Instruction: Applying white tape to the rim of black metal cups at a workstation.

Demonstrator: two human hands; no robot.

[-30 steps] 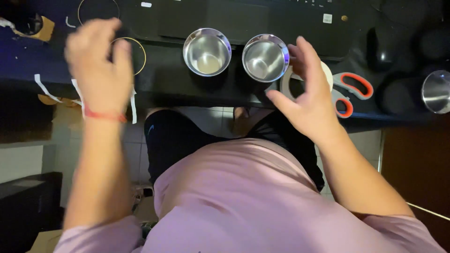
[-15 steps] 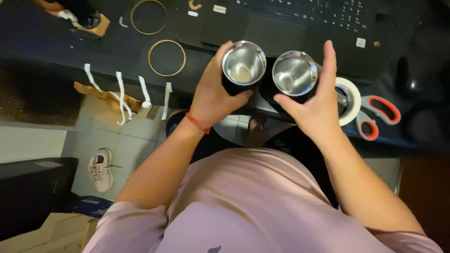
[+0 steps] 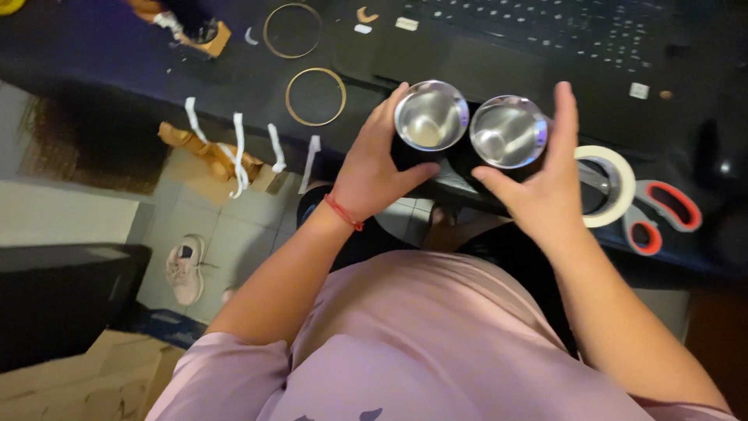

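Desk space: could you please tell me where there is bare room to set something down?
Bare dark desk lies left of the two brass rings. It is crowded around the steel cups in both hands, with the tape roll and scissors alongside and the laptop behind.

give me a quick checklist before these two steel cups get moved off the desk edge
1. Left hand has hold of the left steel cup: ok, fingers and thumb wrap its side.
2. Right hand has hold of the right steel cup: ok, palm and fingers sit against its side.
3. Both cups upright: ok, open mouths face up.
4. Cups empty: cannot tell, the shiny insides only show reflections.
5. Room on the right: not ok, the tape roll and the red-handled scissors lie close beside the right hand.
6. Room behind: not ok, the laptop lies right behind the cups.
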